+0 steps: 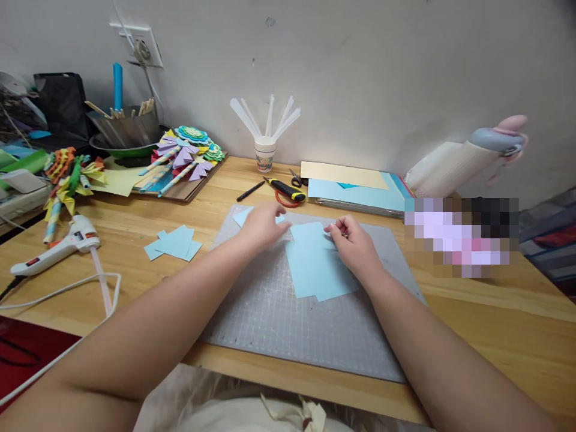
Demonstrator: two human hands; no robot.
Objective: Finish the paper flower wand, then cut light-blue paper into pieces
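Two overlapping pale blue paper sheets (310, 261) lie on a grey cutting mat (252, 312). At their upper right edge is my right hand (351, 243), its fingers curled in and its thumb pinched at the paper's edge. My left hand (265, 225) hovers by the upper left corner of the sheets, thumb and forefinger apart with nothing between them. Partly behind it, a smaller blue paper piece (242, 216) shows on the mat. Several cut blue paper pieces (177, 243) lie in a loose pile on the wood, left of the mat.
Behind the mat are a black pen (251, 191), a yellow-black cutter (288, 190), scissors (297, 179) and a paper cup (265, 155) of white strips. Stacked paper (355, 192) lies back right. A glue gun (58, 246) with its cord and paper flowers (184, 150) are left.
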